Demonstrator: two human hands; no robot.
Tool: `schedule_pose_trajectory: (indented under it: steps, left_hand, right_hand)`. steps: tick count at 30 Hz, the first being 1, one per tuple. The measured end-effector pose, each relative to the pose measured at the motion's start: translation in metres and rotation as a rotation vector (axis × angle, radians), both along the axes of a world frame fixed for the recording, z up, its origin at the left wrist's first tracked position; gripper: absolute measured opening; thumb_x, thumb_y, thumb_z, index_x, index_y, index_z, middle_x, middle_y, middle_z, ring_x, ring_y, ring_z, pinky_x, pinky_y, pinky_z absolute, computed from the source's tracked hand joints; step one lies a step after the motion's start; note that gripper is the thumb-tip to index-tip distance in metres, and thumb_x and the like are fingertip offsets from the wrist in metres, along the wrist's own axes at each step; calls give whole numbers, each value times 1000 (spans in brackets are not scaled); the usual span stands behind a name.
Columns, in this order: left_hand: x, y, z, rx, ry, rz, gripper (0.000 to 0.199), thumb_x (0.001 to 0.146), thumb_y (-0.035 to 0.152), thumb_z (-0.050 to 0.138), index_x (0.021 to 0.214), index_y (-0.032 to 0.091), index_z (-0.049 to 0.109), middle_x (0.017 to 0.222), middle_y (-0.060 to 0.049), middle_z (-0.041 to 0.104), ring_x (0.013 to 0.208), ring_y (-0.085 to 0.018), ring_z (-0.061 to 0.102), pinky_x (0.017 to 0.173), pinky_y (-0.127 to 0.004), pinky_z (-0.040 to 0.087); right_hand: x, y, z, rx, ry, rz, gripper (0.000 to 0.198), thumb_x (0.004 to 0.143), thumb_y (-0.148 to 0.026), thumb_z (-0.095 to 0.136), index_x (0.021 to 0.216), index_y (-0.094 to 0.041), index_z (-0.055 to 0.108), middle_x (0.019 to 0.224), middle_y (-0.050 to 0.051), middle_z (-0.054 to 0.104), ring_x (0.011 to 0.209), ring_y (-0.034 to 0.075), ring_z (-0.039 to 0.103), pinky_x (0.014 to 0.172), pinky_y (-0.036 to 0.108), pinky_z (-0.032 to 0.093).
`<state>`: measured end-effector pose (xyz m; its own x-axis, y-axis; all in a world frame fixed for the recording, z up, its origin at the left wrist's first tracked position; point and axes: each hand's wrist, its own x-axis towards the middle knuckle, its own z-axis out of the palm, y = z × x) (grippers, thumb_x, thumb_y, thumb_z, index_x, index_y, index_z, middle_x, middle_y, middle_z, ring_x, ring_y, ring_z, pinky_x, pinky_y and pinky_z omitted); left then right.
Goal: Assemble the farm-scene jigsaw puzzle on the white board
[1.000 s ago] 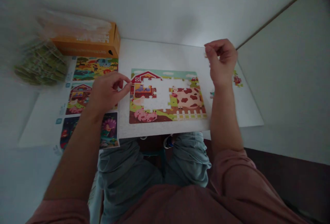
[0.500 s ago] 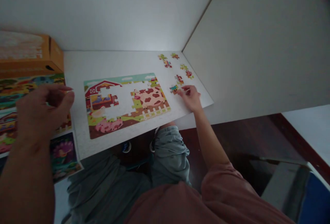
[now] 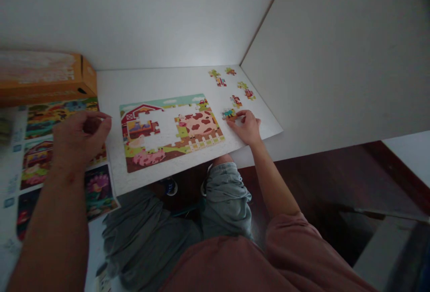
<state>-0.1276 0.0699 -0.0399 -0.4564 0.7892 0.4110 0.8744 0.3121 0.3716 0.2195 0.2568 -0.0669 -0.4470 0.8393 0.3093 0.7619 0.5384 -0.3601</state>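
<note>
A farm jigsaw puzzle [image 3: 198, 124] lies on the white board, its frame joined around a gap in the middle and upper part. A spotted cow fills its right side, a red barn and a pink pig its left. My right hand [image 3: 247, 128] is at the right of the puzzle, thumb and fingers closed at the edge of a puzzle piece [image 3: 229, 113] with blue and green on it. My left hand [image 3: 82, 135] hovers over a printed picture sheet [image 3: 36, 146], its fingers loosely curled, a slight gap at the tips and nothing visible between them.
Several loose puzzle pieces [image 3: 236, 100] lie along the board's right end. An orange box [image 3: 47, 77] stands at the back left, against the pale wall. A side panel [image 3: 329, 72] rises at the right. My legs are below the board's front edge.
The view has shifted, so the board and box sit further right. My right fingers have settled lower beside the blue-green piece. My left hand keeps its loosely curled pose.
</note>
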Motion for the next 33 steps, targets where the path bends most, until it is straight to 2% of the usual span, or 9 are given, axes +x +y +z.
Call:
schedule_pose_trajectory:
  steps: [3, 6, 11, 15, 19, 23, 28, 33]
  left_hand:
    - [-3, 0, 0, -9, -19, -11, 23, 67, 32, 44, 86, 20, 49, 64, 6, 49, 53, -6, 43, 54, -19, 39]
    - [-5, 0, 0, -19, -42, -26, 24, 67, 32, 44, 85, 18, 50, 65, 5, 50, 54, -6, 42, 53, -18, 37]
    - [-10, -2, -2, -28, -71, -60, 25, 68, 32, 43, 86, 16, 49, 65, 4, 51, 54, -6, 41, 55, -19, 35]
    - [-10, -2, -4, -17, -99, -81, 24, 68, 32, 43, 86, 17, 49, 66, 3, 51, 55, -7, 42, 55, -21, 34]
    - [-11, -2, -4, -13, -141, -98, 23, 69, 32, 41, 87, 19, 49, 67, 2, 49, 56, -8, 42, 53, -23, 32]
    - [-14, -1, -3, -25, -156, -100, 21, 69, 31, 41, 85, 20, 49, 67, 2, 49, 56, -9, 42, 53, -24, 31]
    - [-17, 0, -4, -42, -145, -101, 20, 69, 31, 41, 85, 22, 48, 68, 1, 49, 57, -9, 42, 53, -24, 32]
    - [-16, 0, -5, -44, -138, -93, 21, 68, 32, 42, 85, 22, 48, 67, 2, 48, 57, -10, 42, 55, -24, 33]
  right_hand:
    - [-2, -2, -3, -103, 137, 31, 36, 66, -46, 43, 96, -30, 32, 88, 4, 49, 69, 20, 48, 63, 38, 34]
    - [-3, -5, -3, -189, 267, 72, 31, 67, -42, 43, 94, -32, 31, 87, 3, 50, 68, 19, 48, 57, 36, 37]
    - [-7, -1, 0, -203, 426, 90, 20, 70, -38, 41, 89, -32, 34, 83, 1, 50, 73, 18, 49, 60, 35, 37]
    - [-32, 21, 8, -179, 533, 168, 22, 71, -38, 40, 89, -27, 35, 85, 1, 47, 73, 17, 49, 60, 33, 36]
    - [-75, 48, 15, -160, 537, 273, 28, 71, -44, 38, 92, -25, 36, 86, 2, 47, 73, 14, 46, 59, 30, 34]
    - [-105, 56, 9, -175, 522, 289, 30, 70, -50, 34, 89, -27, 38, 84, 2, 48, 74, 15, 44, 58, 30, 34]
    - [-106, 52, -2, -170, 498, 298, 27, 70, -47, 37, 89, -28, 37, 85, 2, 47, 71, 16, 47, 57, 32, 36]
    - [-101, 45, 5, -210, 493, 276, 40, 68, -52, 35, 101, -31, 31, 85, 1, 50, 69, 16, 47, 55, 32, 35]
